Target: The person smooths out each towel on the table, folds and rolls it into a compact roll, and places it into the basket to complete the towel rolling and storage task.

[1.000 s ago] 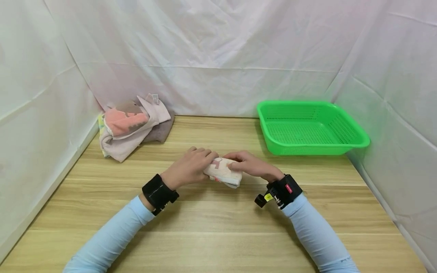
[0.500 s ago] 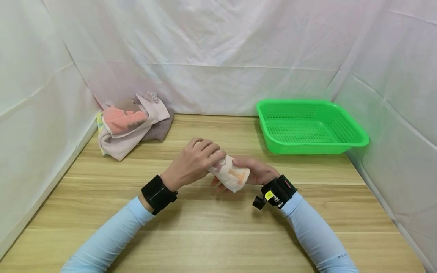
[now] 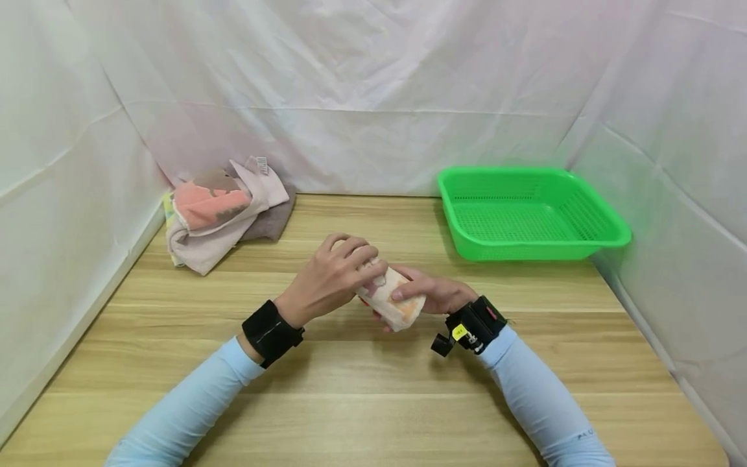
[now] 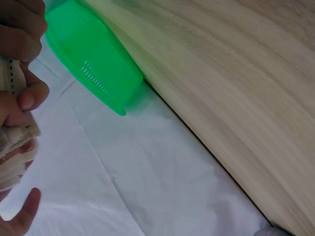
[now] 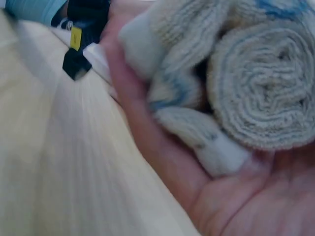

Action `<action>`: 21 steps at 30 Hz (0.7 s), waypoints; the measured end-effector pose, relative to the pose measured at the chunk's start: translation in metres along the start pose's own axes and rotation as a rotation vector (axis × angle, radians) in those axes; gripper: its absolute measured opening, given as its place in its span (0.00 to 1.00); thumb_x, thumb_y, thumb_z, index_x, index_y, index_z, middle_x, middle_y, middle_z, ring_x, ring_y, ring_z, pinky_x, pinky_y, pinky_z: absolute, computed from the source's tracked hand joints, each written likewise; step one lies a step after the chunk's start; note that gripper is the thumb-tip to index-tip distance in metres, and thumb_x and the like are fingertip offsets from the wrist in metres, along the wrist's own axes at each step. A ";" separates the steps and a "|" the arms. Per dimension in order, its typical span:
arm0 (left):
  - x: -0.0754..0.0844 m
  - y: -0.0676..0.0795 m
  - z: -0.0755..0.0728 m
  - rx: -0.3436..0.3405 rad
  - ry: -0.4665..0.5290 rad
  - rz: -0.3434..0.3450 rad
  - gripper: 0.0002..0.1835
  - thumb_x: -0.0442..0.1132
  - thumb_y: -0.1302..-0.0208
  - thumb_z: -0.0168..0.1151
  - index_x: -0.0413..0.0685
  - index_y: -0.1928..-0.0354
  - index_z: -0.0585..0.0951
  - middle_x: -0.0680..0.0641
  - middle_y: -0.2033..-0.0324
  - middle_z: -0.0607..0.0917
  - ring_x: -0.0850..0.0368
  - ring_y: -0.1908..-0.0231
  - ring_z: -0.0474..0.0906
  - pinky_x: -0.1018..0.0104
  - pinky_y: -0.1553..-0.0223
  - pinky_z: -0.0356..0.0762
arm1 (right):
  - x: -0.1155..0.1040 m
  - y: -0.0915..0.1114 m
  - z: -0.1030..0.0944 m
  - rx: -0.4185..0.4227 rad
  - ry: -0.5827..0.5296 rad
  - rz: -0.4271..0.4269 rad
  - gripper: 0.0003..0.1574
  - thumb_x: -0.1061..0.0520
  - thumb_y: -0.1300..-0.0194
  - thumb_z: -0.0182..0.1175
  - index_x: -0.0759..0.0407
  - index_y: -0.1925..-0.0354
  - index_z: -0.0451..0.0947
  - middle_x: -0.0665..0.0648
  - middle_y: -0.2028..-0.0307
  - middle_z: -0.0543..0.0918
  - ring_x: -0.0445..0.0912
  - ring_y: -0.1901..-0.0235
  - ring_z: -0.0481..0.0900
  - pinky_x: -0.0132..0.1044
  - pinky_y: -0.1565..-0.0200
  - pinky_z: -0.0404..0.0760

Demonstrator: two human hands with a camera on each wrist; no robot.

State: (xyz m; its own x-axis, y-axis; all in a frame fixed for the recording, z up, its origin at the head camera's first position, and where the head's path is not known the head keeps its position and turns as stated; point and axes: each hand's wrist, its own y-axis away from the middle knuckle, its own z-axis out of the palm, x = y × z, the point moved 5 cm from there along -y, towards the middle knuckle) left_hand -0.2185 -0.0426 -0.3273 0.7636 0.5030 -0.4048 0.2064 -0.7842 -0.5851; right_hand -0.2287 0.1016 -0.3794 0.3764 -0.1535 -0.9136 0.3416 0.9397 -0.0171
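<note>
A small rolled towel [image 3: 397, 303], cream with orange and mauve patches, is held tilted above the table between both hands. My left hand [image 3: 327, 279] grips its upper left end, fingers curled over the top. At the other end, my right hand [image 3: 441, 293] pinches it with the thumb on top and the fingers underneath. The right wrist view shows the spiral end of the rolled towel [image 5: 266, 88] close up, with looser folds beside it against a palm. Along the left edge of the left wrist view, fingers press layers of the towel [image 4: 15, 162].
A green perforated basket [image 3: 525, 253] stands at the back right of the wooden table [image 3: 373, 402]. Several crumpled towels [image 3: 230, 214], pink, coral and grey, lie in a pile at the back left. White cloth walls [image 3: 373, 84] enclose the back and sides.
The towel roll has been turned and tilted, its orange patch coming into view. My right hand has shifted to cradle it from below, its thumb now on top; my left fingers have risen.
</note>
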 end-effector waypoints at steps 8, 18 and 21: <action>-0.006 0.004 0.010 -0.122 0.073 -0.079 0.21 0.41 0.45 0.67 0.52 0.49 0.76 0.48 0.54 0.77 0.47 0.48 0.69 0.50 0.49 0.66 | -0.012 0.008 -0.006 0.269 0.338 0.135 0.41 0.56 0.35 0.53 0.58 0.28 0.50 0.65 0.58 0.76 0.50 0.64 0.76 0.46 0.60 0.77; -0.023 0.010 0.012 -0.088 0.232 -0.227 0.52 0.35 0.52 0.64 0.48 0.25 0.49 0.34 0.29 0.42 0.40 0.32 0.44 0.42 0.45 0.62 | -0.074 0.043 -0.031 0.620 0.398 -0.063 0.39 0.58 0.31 0.52 0.51 0.27 0.48 0.66 0.45 0.72 0.54 0.54 0.75 0.47 0.58 0.76; -0.021 0.008 0.014 -0.081 0.265 -0.207 0.50 0.34 0.51 0.65 0.48 0.25 0.52 0.35 0.29 0.41 0.42 0.32 0.47 0.45 0.48 0.65 | -0.106 0.073 -0.051 0.857 0.448 -0.177 0.37 0.56 0.31 0.54 0.51 0.30 0.49 0.63 0.46 0.72 0.51 0.57 0.76 0.43 0.60 0.77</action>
State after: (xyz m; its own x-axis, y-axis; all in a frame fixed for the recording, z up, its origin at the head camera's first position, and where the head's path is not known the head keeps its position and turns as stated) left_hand -0.2415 -0.0547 -0.3336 0.8305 0.5511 -0.0808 0.4131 -0.7069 -0.5741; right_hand -0.2872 0.2020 -0.3045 -0.0416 0.0258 -0.9988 0.9373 0.3473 -0.0300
